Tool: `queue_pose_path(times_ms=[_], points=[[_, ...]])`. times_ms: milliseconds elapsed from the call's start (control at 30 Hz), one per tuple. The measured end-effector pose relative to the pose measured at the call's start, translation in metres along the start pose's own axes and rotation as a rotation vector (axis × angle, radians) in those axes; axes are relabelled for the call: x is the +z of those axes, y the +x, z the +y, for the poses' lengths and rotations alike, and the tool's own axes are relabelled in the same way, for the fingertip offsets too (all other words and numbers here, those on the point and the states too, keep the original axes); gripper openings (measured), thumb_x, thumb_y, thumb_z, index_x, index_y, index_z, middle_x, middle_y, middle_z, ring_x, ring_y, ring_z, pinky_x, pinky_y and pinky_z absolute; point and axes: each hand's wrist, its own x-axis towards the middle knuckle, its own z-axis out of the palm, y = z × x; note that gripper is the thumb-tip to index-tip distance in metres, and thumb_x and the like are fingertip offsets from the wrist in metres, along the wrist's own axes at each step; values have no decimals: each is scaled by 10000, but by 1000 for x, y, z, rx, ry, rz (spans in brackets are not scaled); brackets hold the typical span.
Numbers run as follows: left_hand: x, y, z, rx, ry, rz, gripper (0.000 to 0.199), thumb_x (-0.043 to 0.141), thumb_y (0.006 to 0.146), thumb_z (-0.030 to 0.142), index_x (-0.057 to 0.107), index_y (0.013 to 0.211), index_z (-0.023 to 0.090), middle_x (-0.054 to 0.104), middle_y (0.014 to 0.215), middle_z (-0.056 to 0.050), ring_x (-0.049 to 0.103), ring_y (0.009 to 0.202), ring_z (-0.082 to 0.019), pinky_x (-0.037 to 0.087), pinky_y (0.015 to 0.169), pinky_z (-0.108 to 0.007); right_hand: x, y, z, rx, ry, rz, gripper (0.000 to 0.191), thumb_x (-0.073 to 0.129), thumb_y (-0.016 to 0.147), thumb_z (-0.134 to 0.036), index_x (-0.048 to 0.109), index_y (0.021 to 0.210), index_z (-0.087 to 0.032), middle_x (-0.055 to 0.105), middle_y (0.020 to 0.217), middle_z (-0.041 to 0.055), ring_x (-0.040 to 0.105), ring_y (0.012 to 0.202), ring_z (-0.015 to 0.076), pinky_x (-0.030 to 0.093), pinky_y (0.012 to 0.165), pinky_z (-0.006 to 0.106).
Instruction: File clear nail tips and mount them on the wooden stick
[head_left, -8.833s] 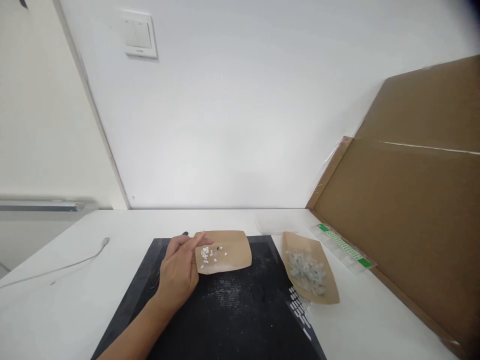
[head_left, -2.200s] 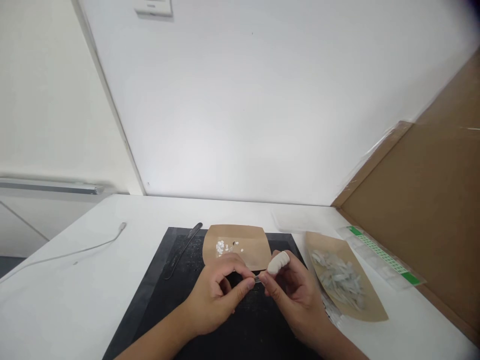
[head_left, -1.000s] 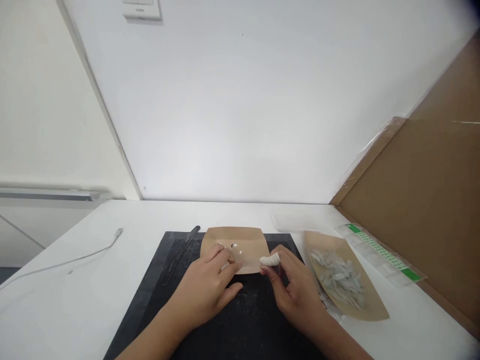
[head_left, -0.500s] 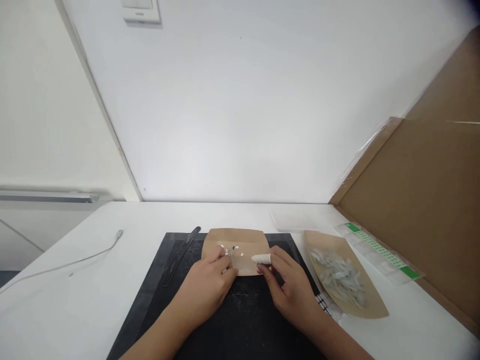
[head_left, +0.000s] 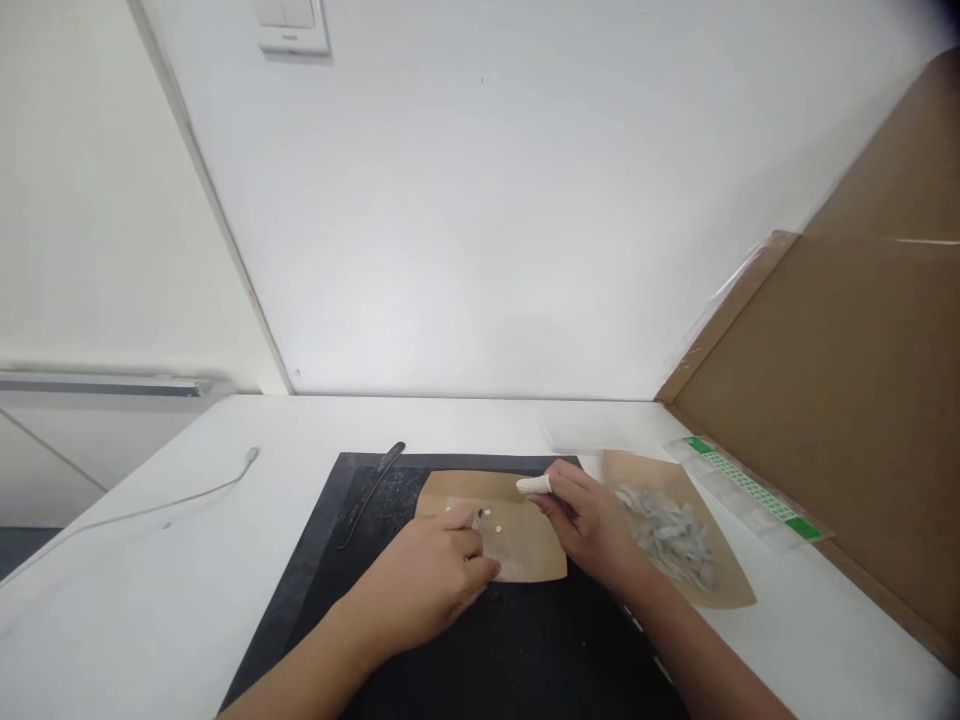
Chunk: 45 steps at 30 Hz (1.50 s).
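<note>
A brown paper tray [head_left: 525, 560] rests on a black mat [head_left: 480, 660], with small white and dark bits lying in it. Over the tray's left part is my left hand [head_left: 439, 575], its fingers curled together; whatever they pinch is too small to make out. My right hand [head_left: 589, 515] is raised at the tray's right edge, with a white cover [head_left: 534, 485] on one finger. Its thumb and index fingertips are pressed close, and anything between them cannot be seen. Black tweezers [head_left: 371, 495] lie at the mat's upper left.
To the right stands a second brown paper tray [head_left: 731, 565] full of translucent whitish pieces [head_left: 671, 535]. Beyond it lies a clear case with a green-and-white strip [head_left: 754, 490]. A clear lid [head_left: 585, 433] is at the back, a white cable [head_left: 187, 497] at the left, cardboard [head_left: 825, 380] at the right.
The tray under my left hand has turned and shifted right and nearer. My right hand has lifted away up and to the right. The camera view has shifted slightly.
</note>
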Motion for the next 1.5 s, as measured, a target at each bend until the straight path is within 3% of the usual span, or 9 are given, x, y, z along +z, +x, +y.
queue_pose_path(times_ms=[167,267,367,533,667,867,1033,1267,1500], points=[[-10,0,-5,14,37,81,341,698,932,522,707,897,183,681,815,-64,594,874,-253,486,731,-350,-1,1,-4,-22,21,-97,180,539,1047,-247,618,890,-208,591,851,29,563,783,172,438,695,284],[-12,1,-8,51,106,254,338,563,1050,369,685,800,177,664,733,-38,575,757,-190,467,720,-317,1,0,1,-36,21,-89,201,541,1046,-253,631,872,-206,592,818,27,566,768,174,440,695,287],[-16,3,-10,13,148,293,337,498,1082,315,717,866,178,675,729,-30,581,712,-165,436,655,-292,5,-1,6,-50,19,-101,201,564,1032,-263,653,860,-211,597,784,24,575,760,182,442,691,290],[-38,-11,-22,-276,238,298,335,439,1097,365,741,1142,226,755,912,-59,658,809,-178,457,676,-279,6,-1,7,-53,3,-110,232,571,1026,-295,639,819,-216,613,783,30,588,756,197,447,688,305],[-52,-48,-48,-638,314,239,402,403,1088,373,772,1019,229,764,891,-63,681,802,-211,429,627,-271,6,-1,5,-32,-12,-118,261,548,1037,-323,613,806,-219,610,789,35,582,743,203,443,689,322],[-41,-98,-77,-920,327,80,494,379,1043,344,737,742,184,726,776,-125,680,814,-288,477,679,-328,11,-3,-2,-32,-12,-190,199,575,1020,-344,683,899,-229,676,856,46,633,816,213,490,748,326],[-24,-96,-78,-913,215,15,415,424,1034,386,798,921,245,769,945,-100,590,1191,-317,507,907,-358,12,-4,-6,-24,-25,-188,192,591,1009,-356,715,943,-225,704,878,63,651,831,214,509,773,328],[-2,-76,-78,-932,135,-33,397,567,998,489,777,937,158,705,1068,-168,573,1172,-357,509,973,-469,8,-5,-3,-13,-85,-202,173,612,997,-325,700,911,-204,701,860,47,641,799,199,478,736,306],[-1,-73,-89,-984,19,-94,341,635,1013,343,617,1310,176,633,1323,-116,665,1108,-247,589,935,-457,6,-4,-5,-26,-133,-239,187,656,984,-295,654,821,-204,704,834,22,597,772,194,408,735,302]])
